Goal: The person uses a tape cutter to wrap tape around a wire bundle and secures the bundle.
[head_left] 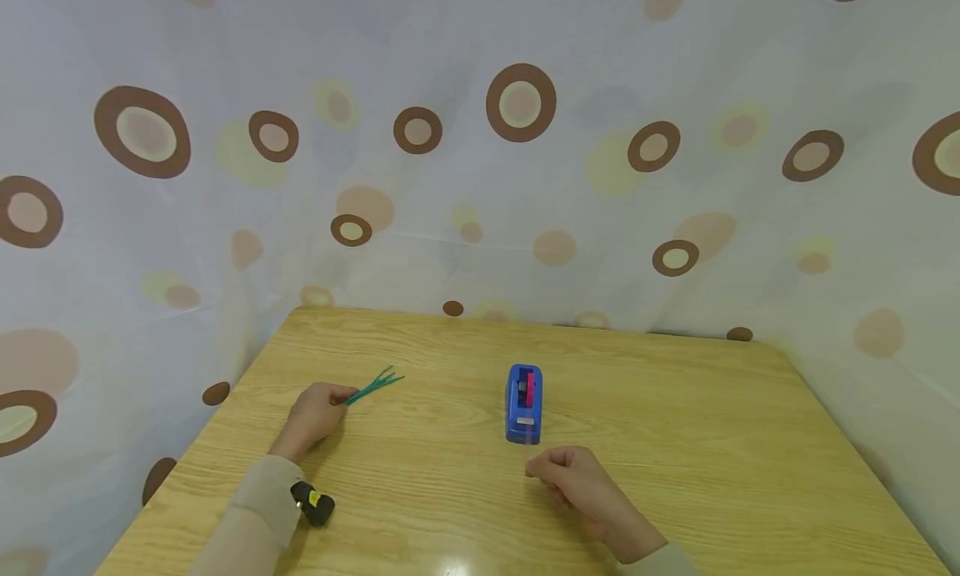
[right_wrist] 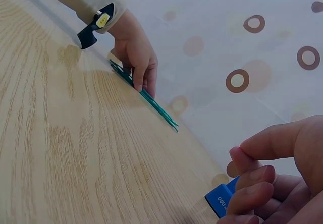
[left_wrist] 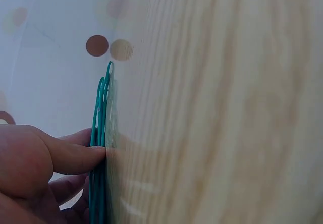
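My left hand (head_left: 313,413) pinches a thin bundle of green wire-like strands (head_left: 375,386) between thumb and fingers, low over the table at the left. In the left wrist view the strands (left_wrist: 101,108) bend back in narrow loops at one end. A blue tape dispenser (head_left: 513,405) with a pink core stands near the table's middle. Just in front of it, my right hand (head_left: 588,488) has thumb and forefinger pressed together on the end of a clear tape strip (head_left: 528,453) that runs from the dispenser. The strip is barely visible in the right wrist view.
The wooden table (head_left: 697,426) reaches back to a pale curtain (head_left: 480,184) with brown ring patterns, which also hangs along both sides. A small black device (head_left: 313,503) is strapped at my left wrist.
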A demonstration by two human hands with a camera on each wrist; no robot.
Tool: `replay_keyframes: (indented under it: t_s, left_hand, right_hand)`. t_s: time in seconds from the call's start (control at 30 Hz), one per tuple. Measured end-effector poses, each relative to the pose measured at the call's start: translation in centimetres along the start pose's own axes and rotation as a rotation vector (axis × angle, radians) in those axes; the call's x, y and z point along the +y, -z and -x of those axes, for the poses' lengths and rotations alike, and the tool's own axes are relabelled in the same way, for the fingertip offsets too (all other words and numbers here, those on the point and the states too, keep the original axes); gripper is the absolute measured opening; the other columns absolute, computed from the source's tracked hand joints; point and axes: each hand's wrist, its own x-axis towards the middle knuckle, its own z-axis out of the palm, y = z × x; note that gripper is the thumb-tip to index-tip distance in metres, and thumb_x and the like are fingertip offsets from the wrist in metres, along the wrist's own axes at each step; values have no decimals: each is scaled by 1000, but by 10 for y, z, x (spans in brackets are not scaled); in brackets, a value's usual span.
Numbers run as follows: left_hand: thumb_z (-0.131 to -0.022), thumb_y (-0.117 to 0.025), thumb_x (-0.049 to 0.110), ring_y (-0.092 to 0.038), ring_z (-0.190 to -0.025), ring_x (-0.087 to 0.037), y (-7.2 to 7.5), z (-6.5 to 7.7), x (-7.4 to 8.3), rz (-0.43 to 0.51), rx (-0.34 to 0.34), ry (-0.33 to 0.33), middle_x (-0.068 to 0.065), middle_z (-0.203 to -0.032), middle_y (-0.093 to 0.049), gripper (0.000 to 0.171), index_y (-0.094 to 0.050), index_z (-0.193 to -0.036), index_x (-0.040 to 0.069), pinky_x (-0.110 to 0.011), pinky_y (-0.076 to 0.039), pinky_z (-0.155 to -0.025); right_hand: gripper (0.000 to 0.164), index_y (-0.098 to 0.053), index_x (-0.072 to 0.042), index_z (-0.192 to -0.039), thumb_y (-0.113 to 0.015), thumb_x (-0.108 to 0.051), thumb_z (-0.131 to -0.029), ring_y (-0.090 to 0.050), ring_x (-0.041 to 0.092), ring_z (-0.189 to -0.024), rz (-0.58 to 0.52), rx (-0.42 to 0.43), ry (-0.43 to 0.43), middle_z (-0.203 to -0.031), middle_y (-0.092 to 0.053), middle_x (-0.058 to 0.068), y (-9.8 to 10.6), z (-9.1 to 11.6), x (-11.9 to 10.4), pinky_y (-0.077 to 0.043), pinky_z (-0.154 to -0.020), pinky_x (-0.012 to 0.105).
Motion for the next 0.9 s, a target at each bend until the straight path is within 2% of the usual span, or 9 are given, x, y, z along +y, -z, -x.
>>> replay_keyframes:
  t_s: [0.23,0.37,0.5,0.77,0.9]
  left_hand:
    - [-88,-73,5,-65,-97,-34,4,2,-4,-31,84,4,-16,-103,-71,24,-72,-110,-3,-49,-51,-84]
    - [-87,-74,8,-65,-90,-30,6,0,-3,-44,85,4,-10,-93,-71,16,-75,-101,0,-48,-51,-82]
    - [-87,-73,8,-65,-86,-26,8,-3,-3,-67,57,4,-6,-88,-71,12,-76,-97,2,-46,-51,-80]
    - [-82,-69,1,-61,-84,-24,15,-7,2,-134,-52,4,-6,-88,-67,12,-73,-94,0,-47,-50,-80]
    - [-81,-68,-1,-61,-82,-23,13,-10,0,-153,-64,-15,-6,-86,-66,12,-72,-92,0,-45,-51,-79]
  right_hand:
    - [27,-70,7,-98,-65,-19,-95,-37,11,-55,0,8,-7,-59,-43,-4,1,0,-2,-33,-52,23]
    - [26,-70,7,-98,-65,-19,-95,-37,11,-56,-3,14,-13,-60,-44,-4,1,-1,-2,-33,-52,23]
    - [26,-69,8,-98,-65,-18,-95,-37,11,-55,-2,7,1,-60,-42,-3,2,-1,-1,-32,-51,23]
    - [27,-69,8,-98,-64,-18,-96,-36,11,-55,2,4,1,-59,-42,-4,2,-2,0,-32,-50,22]
    - [26,-69,8,-97,-63,-18,-97,-36,11,-54,-4,-2,6,-60,-43,-4,2,-2,2,-32,-50,22]
